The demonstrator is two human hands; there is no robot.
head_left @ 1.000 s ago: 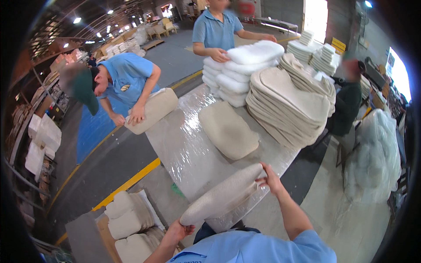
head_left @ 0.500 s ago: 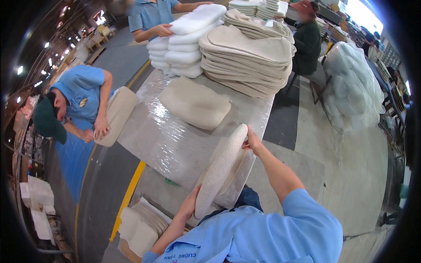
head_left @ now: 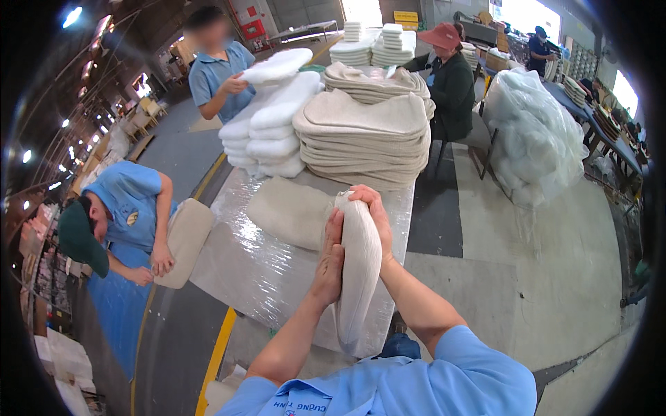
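Observation:
Upright on its edge in front of me, above the near part of the plastic-covered table (head_left: 239,260), is a beige fabric cushion (head_left: 361,277). My left hand (head_left: 329,267) presses along its left side, fingers pointing up. My right hand (head_left: 374,218) grips the upper right side, its fingers curled over the top end. Together the two hands squeeze the cushion between them. Just beyond, another beige cushion (head_left: 284,211) lies flat on the table, its right end hidden behind my hands.
Stacked beige fabric covers (head_left: 364,142) and white padding (head_left: 274,135) fill the table's far end. At left a co-worker in a green cap (head_left: 80,236) handles a beige cushion (head_left: 184,243). Another person (head_left: 218,76) lifts a white pad. A plastic-wrapped bundle (head_left: 534,135) stands right.
The cushion has swung more upright and away from me. My left hand has moved up from its lower end to its side; my right hand now wraps its top. The far co-worker has raised a white pad.

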